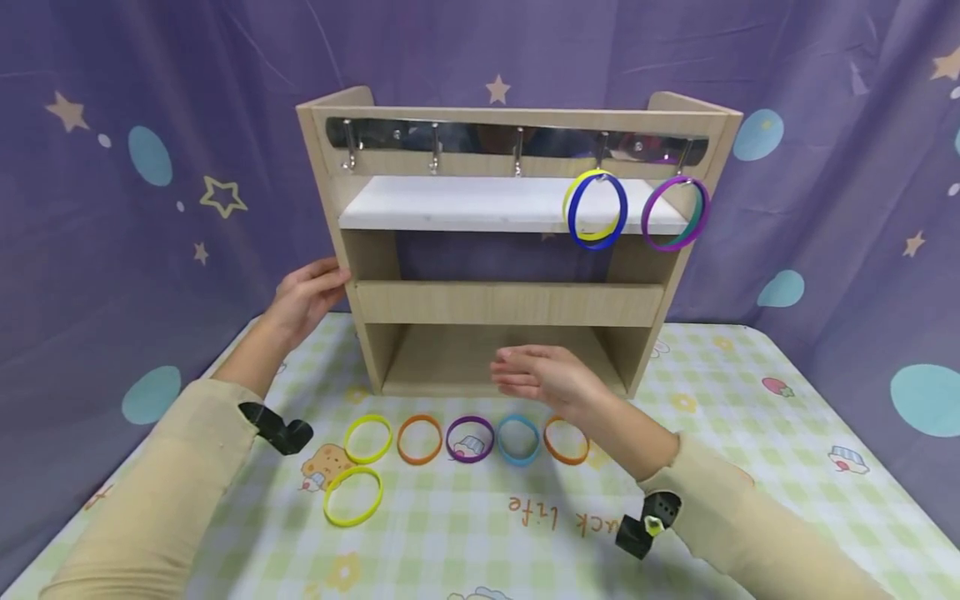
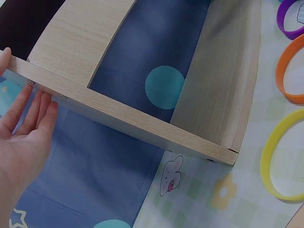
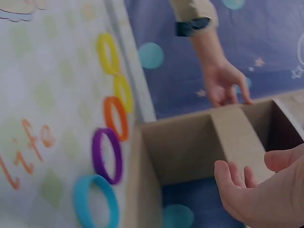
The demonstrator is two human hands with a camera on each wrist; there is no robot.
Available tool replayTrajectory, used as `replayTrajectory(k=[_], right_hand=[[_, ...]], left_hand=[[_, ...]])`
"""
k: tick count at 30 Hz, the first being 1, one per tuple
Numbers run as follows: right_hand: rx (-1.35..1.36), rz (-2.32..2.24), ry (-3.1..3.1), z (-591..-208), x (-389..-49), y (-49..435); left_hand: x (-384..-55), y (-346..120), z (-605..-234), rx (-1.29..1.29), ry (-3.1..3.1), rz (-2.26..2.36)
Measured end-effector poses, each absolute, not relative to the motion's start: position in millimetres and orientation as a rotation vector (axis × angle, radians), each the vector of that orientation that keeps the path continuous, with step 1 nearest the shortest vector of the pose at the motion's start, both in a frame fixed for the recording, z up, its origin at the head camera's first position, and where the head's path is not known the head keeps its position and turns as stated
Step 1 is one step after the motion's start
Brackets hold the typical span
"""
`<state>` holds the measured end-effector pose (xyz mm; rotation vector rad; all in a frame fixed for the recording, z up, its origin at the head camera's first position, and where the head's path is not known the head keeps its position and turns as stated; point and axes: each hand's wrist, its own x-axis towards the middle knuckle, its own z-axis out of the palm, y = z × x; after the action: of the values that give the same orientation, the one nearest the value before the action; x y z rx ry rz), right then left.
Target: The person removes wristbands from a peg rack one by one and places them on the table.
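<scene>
Wooden rack [image 1: 510,304] stands toward the tabletop's [image 1: 420,542] far edge. My left hand [image 1: 303,296], partly spread, grips its left panel [image 1: 323,179]: thumb over the front edge, fingertips against the outer face. My right hand [image 1: 551,379], fingers loosely extended, holds nothing, in front of its lower compartment [image 1: 442,358]. Five bands [image 1: 471,461] lie in a row before its base, a narrow strip between; another yellow band [image 1: 352,523] lies farther out. More bands [image 1: 597,246] hang from its rightmost hooks [image 1: 602,148].
</scene>
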<state>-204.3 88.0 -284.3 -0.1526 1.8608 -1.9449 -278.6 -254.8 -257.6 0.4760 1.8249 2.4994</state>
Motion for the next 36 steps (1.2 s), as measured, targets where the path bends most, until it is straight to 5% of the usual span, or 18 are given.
replayTrajectory(k=[21, 36], right_hand=[[0.012, -2.624, 1.074, -207.0, -210.1, 148.2], [0.143, -2.858, 0.554, -189.2, -218.8, 154.6]], left_hand=[[-278.3, -255.9, -256.1, 0.46, 1.848, 2.479], [-278.1, -255.9, -257.5, 0.458, 1.85, 2.476]])
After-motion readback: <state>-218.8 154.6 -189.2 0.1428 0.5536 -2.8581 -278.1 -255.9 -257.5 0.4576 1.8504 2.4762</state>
